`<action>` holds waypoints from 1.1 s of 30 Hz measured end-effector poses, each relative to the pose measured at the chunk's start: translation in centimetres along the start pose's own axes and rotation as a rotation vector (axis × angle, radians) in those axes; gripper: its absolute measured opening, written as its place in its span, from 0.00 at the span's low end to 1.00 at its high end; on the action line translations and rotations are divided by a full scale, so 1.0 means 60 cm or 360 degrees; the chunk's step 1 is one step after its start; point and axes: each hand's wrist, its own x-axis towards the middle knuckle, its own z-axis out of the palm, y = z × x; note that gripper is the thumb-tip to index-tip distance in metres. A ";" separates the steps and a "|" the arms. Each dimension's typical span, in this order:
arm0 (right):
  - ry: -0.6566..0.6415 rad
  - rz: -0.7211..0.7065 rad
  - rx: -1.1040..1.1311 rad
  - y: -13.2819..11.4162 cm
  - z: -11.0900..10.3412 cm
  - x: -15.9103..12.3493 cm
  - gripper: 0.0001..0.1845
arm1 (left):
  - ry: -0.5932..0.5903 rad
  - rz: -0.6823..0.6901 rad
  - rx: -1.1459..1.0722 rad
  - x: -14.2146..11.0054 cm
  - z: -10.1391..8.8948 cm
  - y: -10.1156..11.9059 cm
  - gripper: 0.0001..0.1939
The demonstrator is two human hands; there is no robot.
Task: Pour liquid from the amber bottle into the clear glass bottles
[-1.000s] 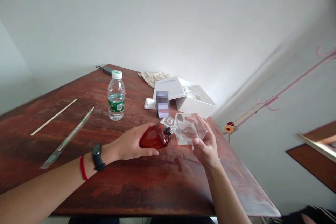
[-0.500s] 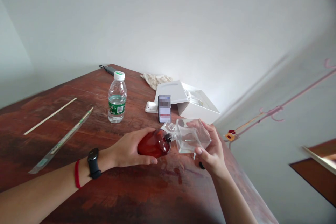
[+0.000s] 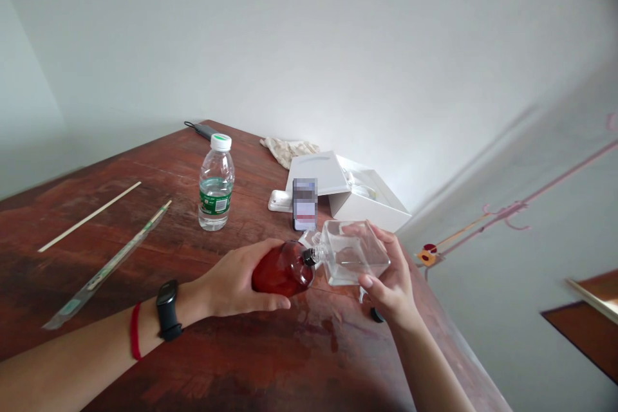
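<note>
My left hand [image 3: 246,280] wraps round a reddish-brown bottle [image 3: 282,268], which lies tilted with its black neck [image 3: 309,257] pointing right. A clear square bottle [image 3: 355,254] is gripped in my right hand [image 3: 393,277], thumb on the near side and fingers behind. The square bottle is also on its side, its threaded mouth meeting the black neck of the brown bottle. Whether liquid is passing between them I cannot tell. Below my right hand a black cap [image 3: 377,315] lies on the table, next to a small clear piece.
On the brown wooden table [image 3: 232,360] stands a water bottle [image 3: 215,190]. A phone [image 3: 305,204] stands before an open white box [image 3: 371,196] and a cloth [image 3: 287,149]. To the left lie a thin stick [image 3: 89,217] and a wrapped one [image 3: 111,261]. Wet spots show under the bottles.
The view has shifted slightly. Both hands keep hold of their bottles, neck to neck, in almost the same place; more of the black cap shows now.
</note>
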 end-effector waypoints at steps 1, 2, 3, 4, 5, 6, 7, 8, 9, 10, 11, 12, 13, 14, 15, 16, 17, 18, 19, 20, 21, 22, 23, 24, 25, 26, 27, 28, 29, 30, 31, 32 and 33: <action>0.0011 -0.0006 -0.0011 0.000 0.001 -0.001 0.35 | -0.0005 0.0010 0.0001 0.000 0.000 0.000 0.41; 0.0020 -0.0019 -0.0024 -0.001 0.002 -0.002 0.35 | -0.0013 0.0016 0.0002 0.001 -0.001 0.001 0.41; 0.0027 -0.0034 -0.0042 -0.002 0.002 -0.003 0.35 | -0.0025 0.0016 0.0003 0.001 -0.002 0.001 0.41; 0.0030 -0.0050 -0.0059 -0.003 0.003 -0.005 0.35 | -0.0041 0.0011 0.0003 0.001 -0.002 0.002 0.41; 0.0033 -0.0067 -0.0074 -0.004 0.003 -0.006 0.35 | -0.0055 0.0000 0.0003 0.002 -0.003 0.002 0.41; 0.0035 -0.0075 -0.0086 -0.004 0.003 -0.007 0.35 | -0.0068 -0.0013 0.0003 0.002 -0.004 0.003 0.41; 0.0038 -0.0078 -0.0094 -0.005 0.003 -0.008 0.35 | -0.0080 -0.0025 0.0007 0.002 -0.005 0.003 0.42; 0.0041 -0.0077 -0.0097 -0.005 0.003 -0.010 0.36 | -0.0093 -0.0032 0.0012 0.002 -0.006 0.004 0.41; 0.0043 -0.0076 -0.0096 -0.005 0.003 -0.011 0.36 | -0.0108 -0.0036 0.0019 0.003 -0.006 0.005 0.41; 0.0044 -0.0079 -0.0094 -0.005 0.003 -0.013 0.36 | -0.0121 -0.0035 0.0025 0.003 -0.007 0.005 0.41; 0.0043 -0.0087 -0.0094 -0.005 0.003 -0.014 0.37 | -0.0132 -0.0031 0.0030 0.003 -0.007 0.006 0.41; 0.0041 -0.0100 -0.0096 -0.004 0.003 -0.016 0.37 | -0.0141 -0.0026 0.0035 0.003 -0.007 0.007 0.41; 0.0043 -0.0117 -0.0100 -0.004 0.004 -0.018 0.36 | -0.0143 -0.0022 0.0040 0.003 -0.007 0.007 0.42; 0.0046 -0.0127 -0.0105 -0.004 0.004 -0.019 0.36 | -0.0140 -0.0020 0.0048 0.002 -0.007 0.007 0.42; 0.0049 -0.0133 -0.0107 -0.003 0.004 -0.021 0.36 | -0.0135 -0.0019 0.0059 0.002 -0.007 0.007 0.42; 0.0055 -0.0138 -0.0104 -0.003 0.004 -0.022 0.36 | -0.0128 -0.0020 0.0070 0.001 -0.006 0.007 0.43; 0.0058 -0.0139 -0.0100 -0.002 0.004 -0.023 0.36 | -0.0124 -0.0019 0.0078 0.001 -0.006 0.006 0.43; 0.0061 -0.0141 -0.0097 -0.002 0.003 -0.025 0.36 | -0.0123 -0.0015 0.0082 0.000 -0.005 0.006 0.43; 0.0064 -0.0146 -0.0095 -0.001 0.002 -0.026 0.36 | -0.0124 -0.0010 0.0082 0.000 -0.005 0.006 0.43; 0.0069 -0.0156 -0.0097 0.001 0.002 -0.026 0.37 | -0.0127 -0.0004 0.0078 0.000 -0.005 0.006 0.42; 0.0074 -0.0167 -0.0102 0.002 0.001 -0.027 0.37 | -0.0128 0.0003 0.0074 0.000 -0.005 0.006 0.42; 0.0076 -0.0174 -0.0106 0.003 0.001 -0.027 0.37 | -0.0127 0.0008 0.0073 0.000 -0.005 0.006 0.42; 0.0075 -0.0178 -0.0104 0.003 0.001 -0.028 0.37 | -0.0125 0.0011 0.0074 0.000 -0.005 0.006 0.41; 0.0075 -0.0180 -0.0098 0.004 0.001 -0.028 0.37 | -0.0124 0.0014 0.0075 0.001 -0.005 0.006 0.41; 0.0072 -0.0184 -0.0096 0.004 0.001 -0.027 0.37 | -0.0125 0.0015 0.0077 0.001 -0.004 0.006 0.41; 0.0070 -0.0193 -0.0101 0.004 0.001 -0.027 0.37 | -0.0129 0.0017 0.0077 0.001 -0.004 0.005 0.41; 0.0071 -0.0205 -0.0113 0.003 0.002 -0.027 0.37 | -0.0131 0.0020 0.0076 0.001 -0.004 0.005 0.40; 0.0073 -0.0218 -0.0130 0.003 0.002 -0.027 0.37 | -0.0132 0.0021 0.0074 0.001 -0.003 0.004 0.40; 0.0074 -0.0228 -0.0149 0.002 0.003 -0.027 0.38 | -0.0127 0.0021 0.0072 0.001 -0.003 0.004 0.40; 0.0072 -0.0235 -0.0165 0.002 0.003 -0.027 0.38 | -0.0119 0.0019 0.0071 0.001 -0.002 0.003 0.41; 0.0067 -0.0241 -0.0177 0.001 0.003 -0.027 0.38 | -0.0110 0.0016 0.0070 0.001 -0.001 0.003 0.41; 0.0062 -0.0243 -0.0187 0.001 0.002 -0.027 0.39 | -0.0104 0.0016 0.0068 0.001 -0.001 0.003 0.42; 0.0056 -0.0245 -0.0198 0.001 0.002 -0.027 0.39 | -0.0099 0.0015 0.0065 0.001 0.000 0.003 0.42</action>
